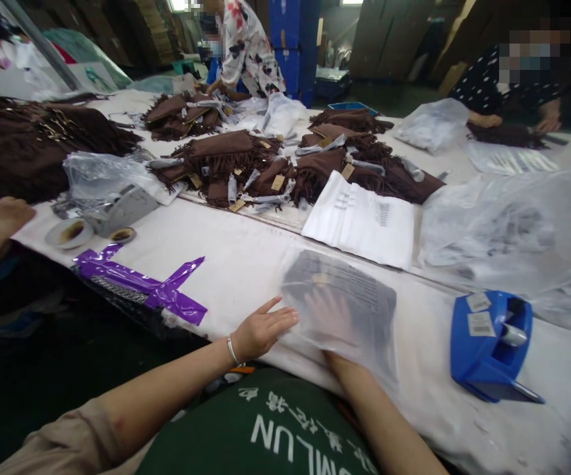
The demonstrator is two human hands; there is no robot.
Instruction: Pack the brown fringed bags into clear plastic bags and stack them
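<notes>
On the near edge of the table lies a clear plastic bag (374,349) with dark print on it. A dark grey, flat folded cloth item (369,290) with a small tan tag shows through the plastic. My right hand (330,313) is inside the bag, seen through the film, its fingers spread flat on the dark item. My left hand (263,328), with a bracelet at the wrist, is at the bag's left edge. Its fingers are stretched out and hold nothing; whether they touch the film I cannot tell.
A blue tape dispenser (488,349) stands right; purple tape (142,284) lies left, near tape rolls (69,233). Beyond are a stack of white bags (364,221), brown fringed scarves (236,155) and a large plastic bag (513,224). Other people work around the table; one's hand (11,214) is left.
</notes>
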